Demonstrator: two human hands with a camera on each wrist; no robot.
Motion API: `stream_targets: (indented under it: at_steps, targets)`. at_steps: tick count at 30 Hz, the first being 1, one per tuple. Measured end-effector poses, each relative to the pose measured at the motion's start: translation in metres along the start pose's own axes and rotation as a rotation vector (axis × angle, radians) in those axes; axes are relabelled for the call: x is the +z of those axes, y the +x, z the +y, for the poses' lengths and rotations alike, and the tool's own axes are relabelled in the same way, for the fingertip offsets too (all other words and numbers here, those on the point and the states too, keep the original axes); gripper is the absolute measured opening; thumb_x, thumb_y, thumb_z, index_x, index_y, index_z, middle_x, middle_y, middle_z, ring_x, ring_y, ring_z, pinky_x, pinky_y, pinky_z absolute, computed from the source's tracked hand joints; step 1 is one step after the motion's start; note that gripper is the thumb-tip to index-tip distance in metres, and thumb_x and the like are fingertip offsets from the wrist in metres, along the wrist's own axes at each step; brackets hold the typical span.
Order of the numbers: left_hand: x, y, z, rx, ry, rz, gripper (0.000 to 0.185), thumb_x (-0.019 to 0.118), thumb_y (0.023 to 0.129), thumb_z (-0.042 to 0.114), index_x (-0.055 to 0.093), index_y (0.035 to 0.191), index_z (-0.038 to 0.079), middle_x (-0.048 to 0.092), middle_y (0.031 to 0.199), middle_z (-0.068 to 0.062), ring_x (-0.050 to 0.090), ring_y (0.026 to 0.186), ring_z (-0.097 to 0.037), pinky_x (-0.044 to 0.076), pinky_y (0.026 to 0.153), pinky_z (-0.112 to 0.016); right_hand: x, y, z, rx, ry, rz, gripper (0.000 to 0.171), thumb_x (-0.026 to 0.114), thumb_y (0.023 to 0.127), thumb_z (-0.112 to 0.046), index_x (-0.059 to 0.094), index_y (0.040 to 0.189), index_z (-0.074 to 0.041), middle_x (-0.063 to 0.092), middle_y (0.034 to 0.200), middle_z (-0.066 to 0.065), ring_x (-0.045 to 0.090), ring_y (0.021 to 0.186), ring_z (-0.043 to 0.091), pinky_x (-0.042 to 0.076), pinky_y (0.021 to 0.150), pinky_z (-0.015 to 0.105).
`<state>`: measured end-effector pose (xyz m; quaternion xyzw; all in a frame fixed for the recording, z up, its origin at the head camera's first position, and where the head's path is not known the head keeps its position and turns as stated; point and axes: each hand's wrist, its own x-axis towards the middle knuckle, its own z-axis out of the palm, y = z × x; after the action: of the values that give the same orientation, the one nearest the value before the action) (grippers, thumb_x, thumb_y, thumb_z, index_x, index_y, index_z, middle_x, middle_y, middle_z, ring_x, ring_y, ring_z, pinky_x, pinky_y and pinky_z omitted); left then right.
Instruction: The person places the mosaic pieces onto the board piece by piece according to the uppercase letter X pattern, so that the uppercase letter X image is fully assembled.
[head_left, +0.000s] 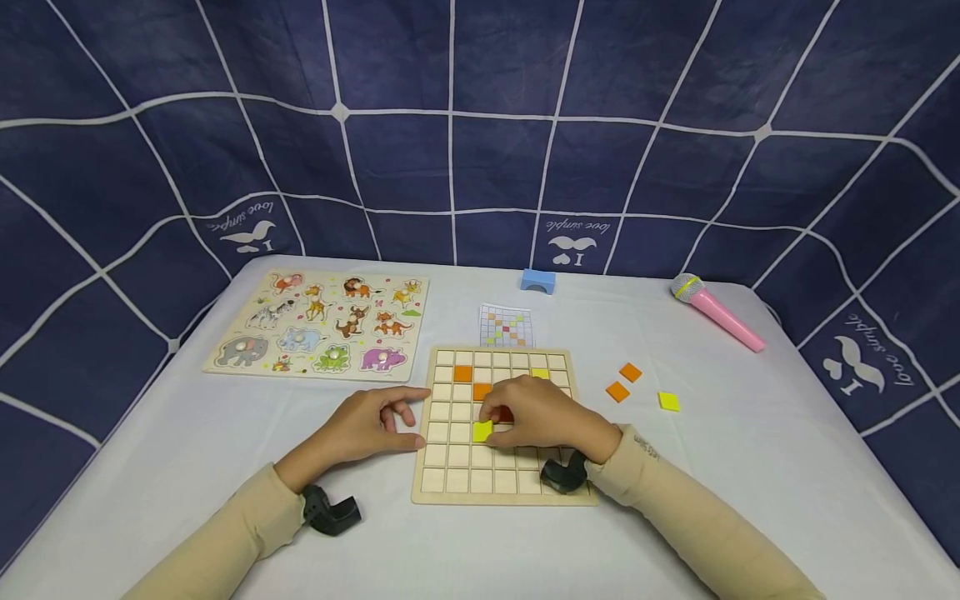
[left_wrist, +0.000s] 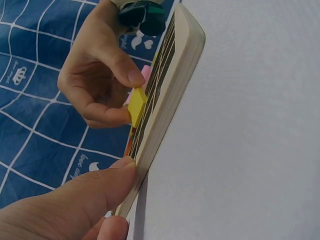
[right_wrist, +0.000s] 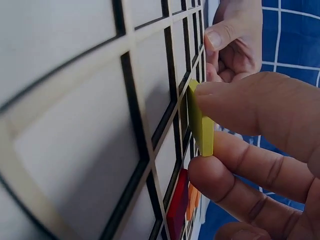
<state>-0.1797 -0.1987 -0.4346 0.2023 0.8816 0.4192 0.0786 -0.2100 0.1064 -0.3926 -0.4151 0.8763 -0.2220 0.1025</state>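
Note:
A wooden grid board (head_left: 450, 487) lies on the white table. My right hand (head_left: 543, 417) pinches a yellow square tile (head_left: 482, 431) between thumb and fingers, holding it just over a cell in the board's middle. The same yellow tile (left_wrist: 136, 106) (right_wrist: 201, 122) shows tilted against the grid in both wrist views. My left hand (head_left: 375, 425) rests at the board's left edge, thumb (left_wrist: 95, 187) pressed on the rim. Orange tiles (head_left: 462, 373) and a yellow tile (head_left: 540, 373) sit in cells; a red tile (right_wrist: 177, 205) lies by my right fingers.
Two loose orange tiles (head_left: 624, 382) and a yellow one (head_left: 668, 401) lie right of the board. A pattern card (head_left: 506, 326) lies behind it, then a blue block (head_left: 538, 281). An animal puzzle (head_left: 318, 325) sits far left, a pink toy microphone (head_left: 716, 311) far right.

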Motion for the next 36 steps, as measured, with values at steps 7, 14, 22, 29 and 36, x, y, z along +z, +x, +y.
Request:
stream_targets:
  at_steps: [7, 14, 22, 29, 36]
  targets:
    - [0.001, 0.000, -0.001, 0.002, -0.001, -0.001, 0.067, 0.096, 0.083, 0.026, 0.071, 0.141, 0.005, 0.069, 0.091, 0.008, 0.058, 0.067, -0.008, 0.045, 0.061, -0.025, 0.000, 0.001, -0.003, 0.006, -0.003, -0.009, 0.019, 0.093, 0.085, -0.017, 0.081, 0.099, -0.014, 0.066, 0.087, -0.009, 0.053, 0.076, 0.004, 0.047, 0.068, 0.024]
    - [0.001, 0.000, -0.002, -0.003, 0.008, -0.002, 0.067, 0.095, 0.083, 0.027, 0.071, 0.141, 0.006, 0.068, 0.091, 0.010, 0.058, 0.067, -0.008, 0.046, 0.062, -0.026, -0.001, 0.000, -0.002, 0.007, 0.003, -0.012, 0.020, 0.093, 0.084, -0.016, 0.080, 0.099, -0.015, 0.066, 0.089, -0.008, 0.055, 0.078, 0.006, 0.048, 0.070, 0.025]
    - [0.001, 0.000, -0.003, -0.016, 0.014, -0.004, 0.067, 0.096, 0.082, 0.026, 0.071, 0.141, 0.006, 0.068, 0.090, 0.010, 0.058, 0.068, -0.009, 0.045, 0.062, -0.026, -0.003, -0.008, 0.006, -0.013, 0.040, 0.005, 0.018, 0.091, 0.086, -0.014, 0.080, 0.100, -0.015, 0.067, 0.090, -0.009, 0.057, 0.082, 0.007, 0.049, 0.076, 0.026]
    - [0.001, -0.001, -0.002, -0.011, 0.012, -0.004, 0.067, 0.096, 0.082, 0.025, 0.071, 0.141, 0.006, 0.068, 0.090, 0.010, 0.058, 0.067, -0.009, 0.045, 0.062, -0.026, -0.005, -0.018, 0.023, -0.062, 0.188, 0.033, 0.016, 0.088, 0.090, -0.012, 0.080, 0.104, -0.012, 0.068, 0.090, -0.009, 0.057, 0.081, 0.007, 0.046, 0.077, 0.027]
    - [0.001, -0.001, -0.002, -0.012, 0.016, -0.004, 0.067, 0.096, 0.082, 0.025, 0.071, 0.141, 0.006, 0.068, 0.090, 0.010, 0.058, 0.067, -0.009, 0.045, 0.062, -0.026, -0.010, -0.031, 0.035, -0.059, 0.401, 0.056, 0.015, 0.086, 0.092, -0.008, 0.080, 0.106, -0.006, 0.070, 0.093, -0.003, 0.051, 0.071, 0.007, 0.044, 0.067, 0.024]
